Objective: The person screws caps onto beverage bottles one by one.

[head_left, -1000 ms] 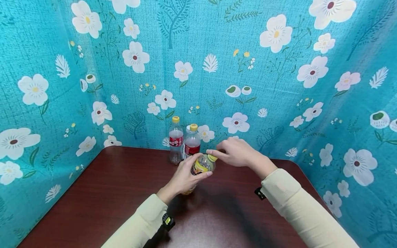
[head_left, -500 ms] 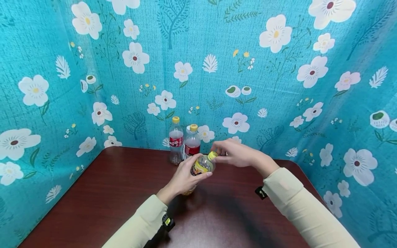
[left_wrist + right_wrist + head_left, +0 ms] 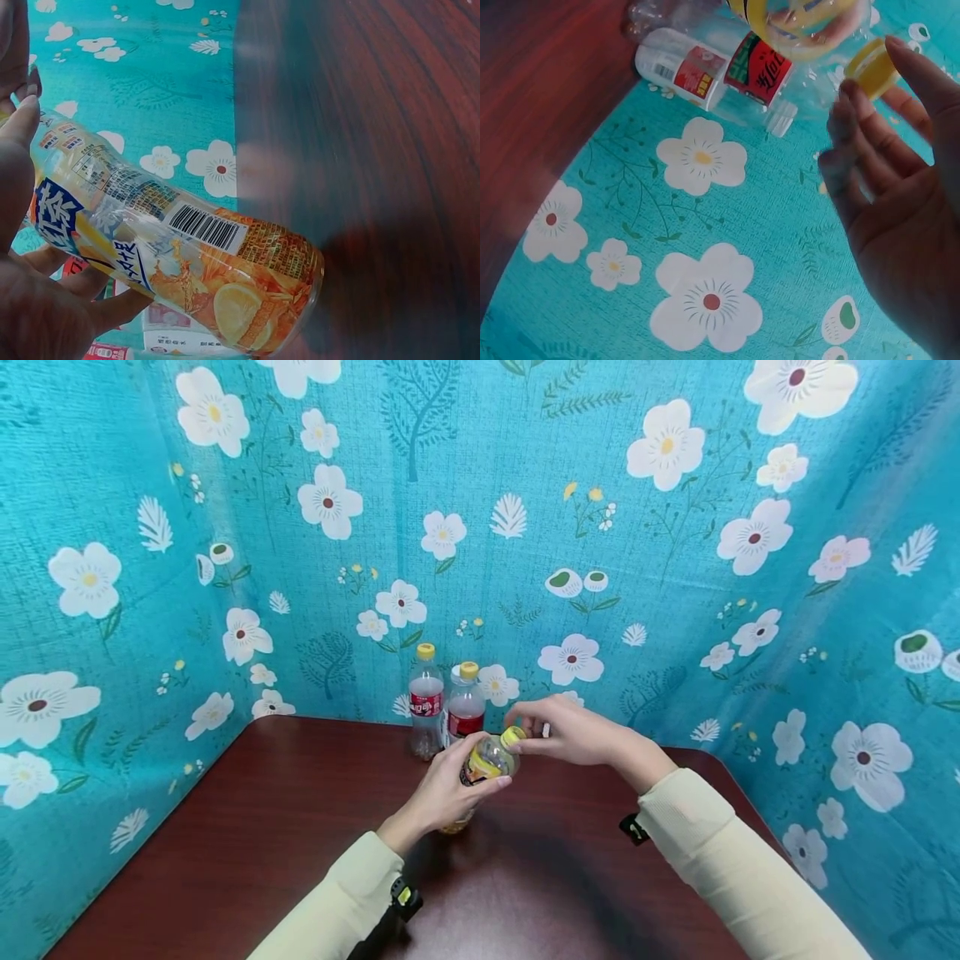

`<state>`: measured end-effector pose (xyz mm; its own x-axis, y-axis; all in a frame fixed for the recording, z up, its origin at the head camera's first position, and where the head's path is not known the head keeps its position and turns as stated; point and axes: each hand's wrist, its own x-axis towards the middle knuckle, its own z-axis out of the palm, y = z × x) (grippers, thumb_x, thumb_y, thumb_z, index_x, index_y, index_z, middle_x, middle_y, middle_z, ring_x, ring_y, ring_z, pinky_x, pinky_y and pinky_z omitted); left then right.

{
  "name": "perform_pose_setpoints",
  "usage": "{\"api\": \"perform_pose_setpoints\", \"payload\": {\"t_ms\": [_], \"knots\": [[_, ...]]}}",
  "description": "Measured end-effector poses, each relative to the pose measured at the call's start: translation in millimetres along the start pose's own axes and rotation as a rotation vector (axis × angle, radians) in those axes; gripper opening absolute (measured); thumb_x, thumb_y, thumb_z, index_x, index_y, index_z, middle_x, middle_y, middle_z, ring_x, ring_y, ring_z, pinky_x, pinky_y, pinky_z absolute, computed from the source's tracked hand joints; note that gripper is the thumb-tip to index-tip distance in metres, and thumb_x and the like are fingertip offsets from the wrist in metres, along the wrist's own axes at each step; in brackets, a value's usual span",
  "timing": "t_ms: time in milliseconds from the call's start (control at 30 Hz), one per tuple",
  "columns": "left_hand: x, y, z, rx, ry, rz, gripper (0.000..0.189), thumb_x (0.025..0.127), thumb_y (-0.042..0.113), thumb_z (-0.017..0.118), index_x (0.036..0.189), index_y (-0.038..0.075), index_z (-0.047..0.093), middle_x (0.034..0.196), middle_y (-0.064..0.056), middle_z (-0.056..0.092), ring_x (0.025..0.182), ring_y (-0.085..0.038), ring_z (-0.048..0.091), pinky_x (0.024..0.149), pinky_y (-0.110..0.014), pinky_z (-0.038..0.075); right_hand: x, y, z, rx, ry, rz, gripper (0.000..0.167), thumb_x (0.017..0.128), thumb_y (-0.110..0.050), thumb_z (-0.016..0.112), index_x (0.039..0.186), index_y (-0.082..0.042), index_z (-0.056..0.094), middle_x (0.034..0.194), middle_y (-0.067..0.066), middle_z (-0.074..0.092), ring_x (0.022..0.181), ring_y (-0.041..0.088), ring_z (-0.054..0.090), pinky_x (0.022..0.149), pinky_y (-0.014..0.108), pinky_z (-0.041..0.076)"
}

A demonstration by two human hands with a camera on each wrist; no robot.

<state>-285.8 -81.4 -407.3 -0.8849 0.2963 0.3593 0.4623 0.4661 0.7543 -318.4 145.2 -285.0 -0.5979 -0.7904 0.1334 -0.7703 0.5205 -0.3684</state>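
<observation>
My left hand grips a clear plastic tea bottle with a yellow and orange label, tilted with its top leaning right. In the left wrist view, the label shows lemon slices and a barcode. My right hand pinches the yellow cap between thumb and fingers at the bottle's neck. In the right wrist view, the thumb lies on one side of the cap and the fingertips on the other. The left palm covers part of the bottle's middle in the head view.
Behind the hands, a red-labelled cola bottle and another red-labelled bottle stand upright with yellow caps on. A bottle with a white, red-marked label stands by them. The dark wooden table meets a turquoise flowered cloth.
My right hand has turned at the cap: its thumb has shifted from over the top to the near side, and the hand sits slightly lower. The left hand and tea bottle have hardly moved.
</observation>
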Motion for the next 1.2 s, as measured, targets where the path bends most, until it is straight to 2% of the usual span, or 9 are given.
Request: {"api": "perform_pose_setpoints", "payload": {"t_ms": [67, 133, 367, 633, 700, 800, 967, 1067, 1200], "knots": [[0.4, -0.9, -0.2, -0.004, -0.009, 0.005, 0.067, 0.089, 0.046, 0.078, 0.145, 0.026, 0.048, 0.129, 0.001, 0.061, 0.111, -0.015, 0.060, 0.094, -0.040, 0.056, -1.6, 2, 0, 0.022, -0.002, -0.014, 0.027, 0.098, -0.027, 0.071, 0.123, -0.015, 0.068, 0.086, -0.006, 0.065, 0.077, 0.010, 0.061, 0.072, 0.030, 0.055], [1.2, -1.3, -0.8, -0.012, -0.017, 0.012, 0.066, 0.089, 0.044, 0.079, 0.145, 0.025, 0.048, 0.128, 0.001, 0.060, 0.111, -0.015, 0.060, 0.094, -0.040, 0.056, -2.4, 3, 1, 0.039, 0.002, -0.031, 0.028, 0.099, -0.028, 0.070, 0.124, -0.015, 0.068, 0.089, -0.005, 0.066, 0.078, 0.011, 0.061, 0.072, 0.031, 0.054], [2.1, 0.4, -3.6, -0.045, -0.042, 0.035, 0.066, 0.091, 0.040, 0.078, 0.145, 0.020, 0.045, 0.130, -0.001, 0.058, 0.113, -0.017, 0.059, 0.096, -0.039, 0.056, -1.4, 1, 9, 0.042, 0.084, -0.066, 0.019, 0.100, -0.025, 0.069, 0.115, -0.013, 0.071, 0.075, -0.007, 0.060, 0.064, 0.014, 0.053, 0.060, 0.028, 0.046], [0.2, 0.6, -4.2, 0.006, -0.050, 0.055, 0.066, 0.093, 0.039, 0.076, 0.146, 0.016, 0.045, 0.130, -0.005, 0.058, 0.113, -0.019, 0.059, 0.094, -0.038, 0.056, 1.5, -4, 20, -0.006, 0.175, 0.023, 0.012, 0.100, -0.026, 0.069, 0.098, -0.014, 0.071, 0.062, -0.007, 0.052, 0.051, 0.009, 0.044, 0.050, 0.025, 0.037], [0.2, 0.6, -6.0, -0.003, -0.062, 0.040, 0.066, 0.093, 0.039, 0.076, 0.146, 0.017, 0.044, 0.129, -0.004, 0.058, 0.113, -0.018, 0.059, 0.094, -0.038, 0.056, 1.6, -2, 21, 0.013, 0.171, 0.029, 0.013, 0.099, -0.028, 0.070, 0.100, -0.015, 0.072, 0.063, -0.006, 0.052, 0.052, 0.010, 0.045, 0.051, 0.026, 0.038], [1.0, -0.7, -8.3, -0.031, -0.087, 0.016, 0.066, 0.092, 0.039, 0.077, 0.145, 0.019, 0.044, 0.128, -0.002, 0.059, 0.111, -0.018, 0.060, 0.094, -0.039, 0.056, -0.3, 3, 20, 0.057, 0.138, 0.002, 0.020, 0.100, -0.030, 0.069, 0.111, -0.014, 0.072, 0.067, -0.005, 0.053, 0.055, 0.013, 0.047, 0.054, 0.027, 0.041], [1.7, -3.9, -12.1, -0.078, -0.163, -0.001, 0.065, 0.094, 0.041, 0.075, 0.146, 0.023, 0.041, 0.126, -0.001, 0.061, 0.107, -0.017, 0.062, 0.092, -0.040, 0.056, -3.5, 9, 15, 0.103, 0.060, -0.059, 0.032, 0.100, -0.029, 0.068, 0.127, -0.013, 0.069, 0.077, -0.006, 0.059, 0.066, 0.013, 0.054, 0.062, 0.032, 0.048], [1.7, -4.5, -15.7, -0.095, -0.206, 0.002, 0.065, 0.095, 0.041, 0.074, 0.148, 0.026, 0.039, 0.127, 0.000, 0.061, 0.107, -0.015, 0.062, 0.092, -0.038, 0.055, -2.0, 8, 13, 0.098, 0.042, -0.097, 0.031, 0.099, -0.028, 0.069, 0.127, -0.012, 0.069, 0.078, -0.007, 0.059, 0.069, 0.012, 0.054, 0.063, 0.031, 0.049], [1.9, -3.8, -17.1, -0.092, -0.222, 0.028, 0.068, 0.096, 0.038, 0.073, 0.153, 0.027, 0.037, 0.130, 0.000, 0.060, 0.109, -0.015, 0.062, 0.093, -0.037, 0.054, -1.4, 5, 13, 0.069, 0.062, -0.121, 0.022, 0.099, -0.028, 0.069, 0.116, -0.015, 0.072, 0.069, -0.005, 0.055, 0.060, 0.014, 0.050, 0.056, 0.026, 0.043]]}}
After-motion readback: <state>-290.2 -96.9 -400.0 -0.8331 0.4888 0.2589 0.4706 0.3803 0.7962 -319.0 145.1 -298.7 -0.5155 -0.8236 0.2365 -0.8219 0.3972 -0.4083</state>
